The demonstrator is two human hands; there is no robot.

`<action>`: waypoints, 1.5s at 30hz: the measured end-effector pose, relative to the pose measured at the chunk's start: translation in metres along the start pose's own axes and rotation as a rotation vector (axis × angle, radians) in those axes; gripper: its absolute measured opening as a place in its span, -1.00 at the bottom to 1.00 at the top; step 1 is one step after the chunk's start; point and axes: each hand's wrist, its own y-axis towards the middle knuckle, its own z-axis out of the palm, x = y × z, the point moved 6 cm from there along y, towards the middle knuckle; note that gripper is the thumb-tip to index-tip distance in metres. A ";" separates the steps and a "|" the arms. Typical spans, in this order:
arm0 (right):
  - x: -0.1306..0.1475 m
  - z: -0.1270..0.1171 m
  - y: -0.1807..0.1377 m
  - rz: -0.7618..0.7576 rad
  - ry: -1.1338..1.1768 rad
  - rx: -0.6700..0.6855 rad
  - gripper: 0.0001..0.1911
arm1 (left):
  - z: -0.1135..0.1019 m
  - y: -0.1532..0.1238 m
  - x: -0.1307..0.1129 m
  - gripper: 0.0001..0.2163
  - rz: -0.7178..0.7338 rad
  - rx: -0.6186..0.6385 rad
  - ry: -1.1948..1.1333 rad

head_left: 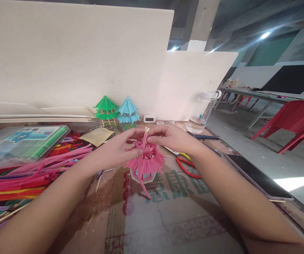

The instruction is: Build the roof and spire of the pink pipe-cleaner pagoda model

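A small pink pavilion model (146, 164), built from fuzzy pipe cleaners, stands upright on a pale base in front of me. My left hand (120, 148) grips its upper part from the left, thumb on the near side and fingers partly hidden behind. At the top, my right hand (169, 137) pinches a pink pipe cleaner (145, 138) beside a short pale stick tip. One long pink strand hangs from the lower roof onto the table. Behind my hands stand a green pavilion model (105, 108) and a light blue one (128, 111).
Colourful pipe cleaners (35, 176) and a clear plastic case (25, 143) lie at left. Red-handled scissors (186, 168) and a dark phone (257, 174) are at right. A water jug (200, 114) and a small digital clock (149, 118) stand behind, against white boards (75, 60).
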 end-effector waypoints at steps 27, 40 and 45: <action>0.001 0.000 0.000 0.020 -0.032 -0.029 -0.87 | 0.002 -0.002 -0.011 -0.62 0.004 -0.074 0.054; -0.003 -0.003 0.000 0.028 -0.022 -0.040 -0.84 | -0.001 -0.002 -0.004 -0.58 0.012 -0.035 0.045; -0.002 -0.004 0.001 0.020 -0.028 -0.042 -0.85 | -0.003 -0.001 0.002 -0.53 0.017 0.041 -0.027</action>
